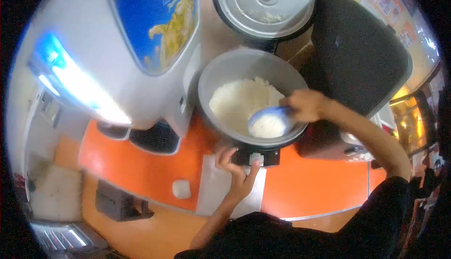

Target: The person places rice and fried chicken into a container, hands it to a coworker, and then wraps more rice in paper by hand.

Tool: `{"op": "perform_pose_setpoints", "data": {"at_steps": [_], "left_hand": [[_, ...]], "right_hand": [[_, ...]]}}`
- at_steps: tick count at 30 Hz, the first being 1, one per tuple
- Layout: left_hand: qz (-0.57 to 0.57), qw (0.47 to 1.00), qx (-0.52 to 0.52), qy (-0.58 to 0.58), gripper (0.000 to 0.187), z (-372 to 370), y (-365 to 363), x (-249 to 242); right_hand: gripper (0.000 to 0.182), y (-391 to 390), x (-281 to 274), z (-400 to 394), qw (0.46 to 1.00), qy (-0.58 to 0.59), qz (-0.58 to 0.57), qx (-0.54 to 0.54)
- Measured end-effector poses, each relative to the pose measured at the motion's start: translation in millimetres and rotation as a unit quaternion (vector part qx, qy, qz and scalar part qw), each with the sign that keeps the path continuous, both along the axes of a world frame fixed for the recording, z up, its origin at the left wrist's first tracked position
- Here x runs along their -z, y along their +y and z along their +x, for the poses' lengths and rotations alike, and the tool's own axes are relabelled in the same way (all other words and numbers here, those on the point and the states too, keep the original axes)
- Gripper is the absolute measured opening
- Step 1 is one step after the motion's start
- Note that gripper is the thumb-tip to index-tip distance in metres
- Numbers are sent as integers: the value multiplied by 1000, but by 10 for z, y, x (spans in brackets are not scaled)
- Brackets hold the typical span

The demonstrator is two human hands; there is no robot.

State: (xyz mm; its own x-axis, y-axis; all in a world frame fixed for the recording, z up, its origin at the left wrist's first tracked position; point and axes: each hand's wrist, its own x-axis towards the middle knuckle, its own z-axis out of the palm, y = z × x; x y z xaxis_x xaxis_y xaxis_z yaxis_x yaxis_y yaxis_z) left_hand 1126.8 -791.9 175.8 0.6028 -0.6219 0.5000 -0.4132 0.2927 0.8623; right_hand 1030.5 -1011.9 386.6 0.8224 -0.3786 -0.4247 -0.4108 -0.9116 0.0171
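A grey pot (221, 66) stands open on the orange counter, with white rice (235, 99) inside. My right hand (307, 105) reaches over the pot's right side, its fingers wrapped round a blue scoop (257, 114) that holds white rice. The scoop is over the front right of the pot's interior. Below the pot's front, my left hand (238, 172) is beside the cooker's latch (256, 159), fingers apart and thumb near the latch. It holds nothing visible. Behind the pot is the raised round metal lid (239, 0), with rice grains stuck on it.
A large drink dispenser (141, 85) stands left of the pot. A dark box-like appliance with a raised lid (361, 47) is on the right. A white sheet (209, 184) and a small white object (181, 189) lie on the orange counter (314, 184).
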Motion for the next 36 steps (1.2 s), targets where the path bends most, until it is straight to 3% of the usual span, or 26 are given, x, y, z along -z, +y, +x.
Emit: {"op": "perform_pose_setpoints", "data": {"at_steps": [1, 2, 4, 5, 7, 8, 9, 10, 11, 13, 14, 15, 17, 19, 21, 23, 24, 27, 30, 32, 36], "left_hand": [[12, 1000, -4, -17, 81, 34, 42, 21], [21, 999, -9, -31, 88, 88, 100, 51], [-3, 999, -12, -51, 95, 228, 249, 282], [79, 991, 10, -110, 93, 336, 343, 399], [250, 941, 62, -219, 89, 571, 633, 692], [297, 909, 150, -252, 87, 696, 711, 1034], [338, 866, 235, -283, 85, 846, 765, 1448], [326, 860, 245, -306, 98, 935, 904, 1804], [338, 863, 242, -286, 103, 888, 1036, 1806], [354, 869, 237, -253, 114, 871, 1113, 1685], [333, 884, 222, -242, 128, 870, 1142, 1887], [341, 885, 217, -233, 130, 844, 1196, 1918], [350, 889, 200, -219, 134, 750, 1182, 1913], [357, 884, 198, -228, 137, 671, 1208, 1745], [367, 882, 188, -230, 137, 639, 1235, 1857], [379, 879, 190, -218, 140, 623, 1242, 1833], [383, 877, 187, -221, 141, 625, 1234, 1826], [372, 888, 181, -199, 144, 613, 1220, 1802], [339, 909, 177, -167, 146, 659, 1201, 1798], [317, 924, 171, -126, 147, 684, 1203, 1771], [350, 910, 172, -139, 145, 699, 1177, 1852]], "right_hand": [[36, -186, 1, -84, 999, -43, 15, -1], [42, -275, -74, -178, 989, -82, 103, 65], [26, -85, -323, -301, 956, -126, 179, 193], [16, 92, -426, -364, 921, -154, 226, 278], [15, 472, -459, -477, 840, -210, 360, 347], [15, 667, -393, -519, 787, -227, 427, 382], [17, 875, -278, -560, 771, -221, 446, 398], [20, 1096, -163, -596, 754, -212, 465, 413], [22, 1326, -57, -622, 736, -202, 483, 429], [24, 1811, 87, -580, 658, -105, 539, 516], [23, 1944, 399, -662, 590, -89, 629, 498], [22, 2049, 860, -745, 515, -74, 710, 474], [18, 2354, 1627, -678, 557, -74, 627, 540], [15, 2309, 2487, -733, 571, -89, 641, 505], [17, 2282, 3140, -671, 647, -78, 507, 564], [25, 2258, 3493, -592, 848, -92, 247, 460], [30, 2247, 3554, -532, 912, -96, 104, 386], [54, 2525, 3146, -58, 914, -140, -86, 372], [75, 2830, 3332, -8, 925, -234, -241, 180], [77, 3050, 3548, -125, 926, -257, -197, 192], [64, 3045, 3254, -14, 900, -333, -69, 272]]}}
